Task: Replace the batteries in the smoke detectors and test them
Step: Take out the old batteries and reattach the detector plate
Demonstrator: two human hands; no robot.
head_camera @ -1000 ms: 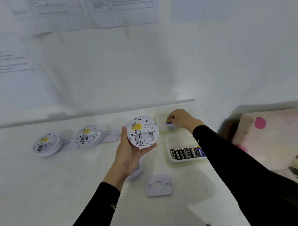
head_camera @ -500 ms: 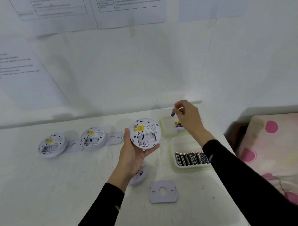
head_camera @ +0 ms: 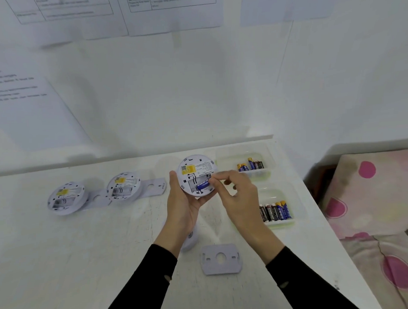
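Note:
My left hand (head_camera: 182, 207) grips a round white smoke detector (head_camera: 194, 171) above the table, back side toward me, yellow label at upper left. My right hand (head_camera: 237, 197) pinches a blue battery (head_camera: 203, 185) at its right end, the battery lying in the detector's open compartment. Two more detectors (head_camera: 65, 198) (head_camera: 123, 186) lie back-up at the left with open compartments. A far clear tray (head_camera: 256, 156) holds a few batteries (head_camera: 250, 164). A nearer tray (head_camera: 280, 223) holds a row of several batteries (head_camera: 275, 211).
A grey mounting plate (head_camera: 221, 259) lies near the front, and another white detector (head_camera: 189, 239) sits partly hidden under my left wrist. Two more plates (head_camera: 156, 185) lie under the left detectors. The table's right edge borders a pink-dotted cloth (head_camera: 373, 206). Papers hang on the wall.
My right hand lifted a blue battery out of the far tray, carried it left and set it into the held detector's compartment. My left hand kept holding the detector.

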